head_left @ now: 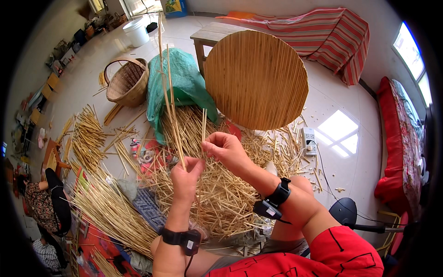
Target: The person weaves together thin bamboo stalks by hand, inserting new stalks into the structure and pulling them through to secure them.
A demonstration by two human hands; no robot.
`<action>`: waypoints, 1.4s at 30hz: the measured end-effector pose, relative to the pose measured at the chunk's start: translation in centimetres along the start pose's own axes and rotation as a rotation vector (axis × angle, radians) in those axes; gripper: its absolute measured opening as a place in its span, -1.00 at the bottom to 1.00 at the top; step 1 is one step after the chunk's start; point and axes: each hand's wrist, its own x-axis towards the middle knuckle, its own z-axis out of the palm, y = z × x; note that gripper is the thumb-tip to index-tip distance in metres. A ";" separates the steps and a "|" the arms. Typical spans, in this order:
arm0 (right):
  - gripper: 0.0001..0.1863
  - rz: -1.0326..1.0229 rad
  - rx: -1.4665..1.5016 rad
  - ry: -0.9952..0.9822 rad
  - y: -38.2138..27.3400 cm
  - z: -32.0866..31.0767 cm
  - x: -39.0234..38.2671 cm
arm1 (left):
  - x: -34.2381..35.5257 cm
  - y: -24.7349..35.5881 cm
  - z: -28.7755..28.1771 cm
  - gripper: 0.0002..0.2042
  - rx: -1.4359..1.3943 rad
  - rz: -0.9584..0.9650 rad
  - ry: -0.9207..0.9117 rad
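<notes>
My left hand (185, 179) is closed round a few long straw stalks (171, 111), which rise upright well above it. Just to its right, my right hand (223, 147) pinches a pair of shorter straw pieces (204, 121) between thumb and fingers. Both hands are over a loose heap of cut straw (226, 194) on the floor. Behind them, a green plastic sack (177, 74) lies with its mouth toward me, and a bundle of stalks (191, 124) shows at its opening.
A round straw board (256, 81) leans on a wooden bench (217, 31). A wicker basket (131, 85) and white bucket (137, 33) stand at the far left. Long stalks (110, 207) lie at left. A power strip (309, 141) with a cord is at right. Another person (41, 198) sits far left.
</notes>
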 end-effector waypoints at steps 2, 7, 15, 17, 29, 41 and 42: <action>-0.82 -0.050 -0.048 -0.009 0.3 -0.2 0.1 | 0.0 0.0 0.2 -0.90 0.013 0.000 -0.007; -0.85 -0.236 -0.349 0.037 0.5 -0.1 -0.4 | 0.1 -0.3 0.1 -0.87 -0.011 -0.021 0.038; -0.84 -0.218 -0.525 -0.280 -0.5 -0.2 -0.8 | 1.1 -0.5 -1.3 -0.87 -0.056 -0.004 0.207; -0.80 -0.078 -0.828 -0.486 0.5 -0.8 -0.4 | 1.3 -0.1 -1.9 -0.87 -0.093 -0.006 0.234; -0.68 -0.016 -0.453 -0.620 2.3 1.1 -2.0 | 1.1 1.3 -2.0 -0.80 -0.406 -0.091 0.082; -0.53 0.287 -0.308 -0.747 2.4 1.4 -2.0 | 1.3 0.9 -2.7 -0.83 -0.548 0.018 -0.044; -0.58 0.233 -0.380 -0.741 2.7 1.4 -1.9 | 1.4 0.8 -2.8 -0.83 -0.560 0.026 -0.043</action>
